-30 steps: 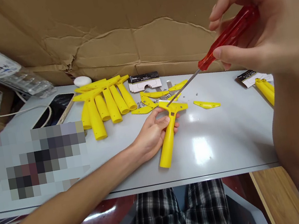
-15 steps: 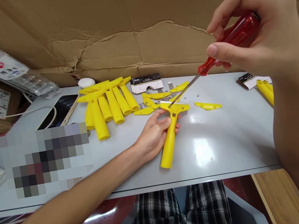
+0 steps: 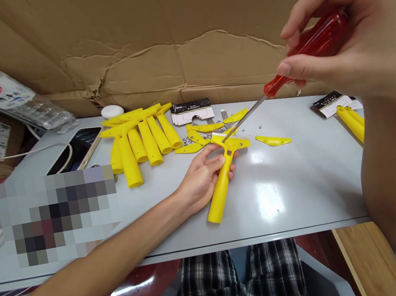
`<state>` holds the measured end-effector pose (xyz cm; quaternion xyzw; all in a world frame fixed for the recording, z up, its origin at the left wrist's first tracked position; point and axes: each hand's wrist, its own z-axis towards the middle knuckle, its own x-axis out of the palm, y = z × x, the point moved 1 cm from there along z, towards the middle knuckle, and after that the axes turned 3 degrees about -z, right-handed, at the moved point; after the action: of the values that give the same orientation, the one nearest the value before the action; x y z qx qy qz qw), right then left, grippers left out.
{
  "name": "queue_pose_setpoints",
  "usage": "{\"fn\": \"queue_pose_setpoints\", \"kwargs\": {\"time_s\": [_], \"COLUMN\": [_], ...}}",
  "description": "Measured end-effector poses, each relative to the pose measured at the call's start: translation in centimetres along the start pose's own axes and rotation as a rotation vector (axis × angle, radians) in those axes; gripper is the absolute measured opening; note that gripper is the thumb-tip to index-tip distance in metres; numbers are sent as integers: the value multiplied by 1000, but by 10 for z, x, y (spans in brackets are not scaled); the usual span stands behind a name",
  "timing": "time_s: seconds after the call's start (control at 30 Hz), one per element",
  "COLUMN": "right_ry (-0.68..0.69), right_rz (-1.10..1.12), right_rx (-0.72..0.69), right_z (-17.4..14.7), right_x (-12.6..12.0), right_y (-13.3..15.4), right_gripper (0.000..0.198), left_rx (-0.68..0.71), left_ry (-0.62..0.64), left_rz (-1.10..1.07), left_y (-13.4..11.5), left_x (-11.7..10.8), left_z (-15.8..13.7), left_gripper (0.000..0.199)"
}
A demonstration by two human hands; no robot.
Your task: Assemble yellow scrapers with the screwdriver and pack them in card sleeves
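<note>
Wrapped round the neck of a yellow plastic scraper point(image 3: 220, 191), my left hand point(image 3: 203, 180) keeps it just over the table, its T-shaped head pointing away from me. A strip of metal blade shows at the left of the head. My right hand point(image 3: 365, 32) grips a screwdriver point(image 3: 321, 42) by its red see-through handle. The shaft slants down to the left, its tip at a screw spot on the scraper's head. Beyond the head lie loose yellow cover plates point(image 3: 201, 146) and small screws. Another yellow cover plate point(image 3: 273, 140) lies to the right.
Several yellow scraper handles point(image 3: 130, 162) are grouped at the left, beside a phone point(image 3: 79, 147). Small black-and-white boxes point(image 3: 192, 110) stand at the back against a cardboard wall point(image 3: 220, 57). More yellow pieces point(image 3: 351, 121) lie at the right. A plastic bottle point(image 3: 8, 92) leans at far left.
My right hand has shifted slightly right and up in view, its screwdriver tip still on the scraper's head. The view has moved a little; my left hand keeps the same hold.
</note>
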<state>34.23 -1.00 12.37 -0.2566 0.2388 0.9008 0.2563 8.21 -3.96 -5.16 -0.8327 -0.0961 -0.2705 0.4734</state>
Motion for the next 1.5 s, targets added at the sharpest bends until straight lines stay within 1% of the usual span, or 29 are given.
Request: {"fn": "queue_pose_setpoints", "kwargs": {"time_s": [0.1,0.17,0.2,0.27,0.37,0.43,0.47,0.53,0.57,0.6,0.7,0.77,0.83,0.87,0.9,0.97,1.03,1.13,1.2,1.23,1.3,1.43,1.5], "right_ry": [79,129,153,177,150,170,194,235,252,259,274,248,200,178,162,170,235,309,315,306,281,240,229], "right_rz": [174,249,236,117,-111,-150,-114,8,46,59,-20,-91,-205,-266,-304,-304,-234,-109,-50,-44,-81,-209,-248], "right_rx": [-24,-36,-37,-19,57,101,106,61,35,16,60,111,118,114,111,116,117,53,16,5,14,109,124], "right_z": [0,1,1,2,1,0,-1,-3,-4,-4,-4,-4,-3,-2,-2,-2,-2,-3,-4,-5,-5,-4,-3], "right_x": [-1,-1,-1,-2,-6,-9,-11,-15,-17,-18,-20,-18,-16,-15,-14,-14,-16,-20,-21,-21,-20,-16,-15], "right_y": [1,3,5,7,9,12,13,16,18,20,23,24,23,22,21,17,15,15,18,20,24,26,23], "right_gripper": [41,45,44,34,8,4,13,41,50,51,29,17,9,10,13,18,32,55,65,66,59,25,21], "left_rx": [3,3,1,0,-1,-3,-4,-5,-6,-6,-4,6,18,23,26,26,22,19,18,19,19,22,22], "left_ry": [0,0,-2,-9,-17,-30,-39,-53,-58,-62,-65,-53,-39,-35,-31,-29,-37,-46,-48,-50,-52,-46,-51], "left_rz": [-1,-1,0,-4,-14,-14,-12,-7,-6,-5,1,10,14,13,9,2,3,3,10,16,25,24,22], "left_y": [0,0,0,0,-1,-1,-1,-2,-2,-2,-1,0,1,2,3,3,3,2,1,1,1,1,1], "left_x": [0,0,0,0,2,3,3,5,5,5,5,4,2,1,1,0,1,3,4,4,4,3,2], "left_z": [0,-1,-1,-1,-1,-1,-1,-1,-1,-1,-2,-1,-1,-1,0,0,-1,-1,-1,-1,-1,-1,-1], "left_gripper": [38,38,37,35,35,36,36,35,34,34,32,32,35,36,37,36,34,34,35,35,35,36,35]}}
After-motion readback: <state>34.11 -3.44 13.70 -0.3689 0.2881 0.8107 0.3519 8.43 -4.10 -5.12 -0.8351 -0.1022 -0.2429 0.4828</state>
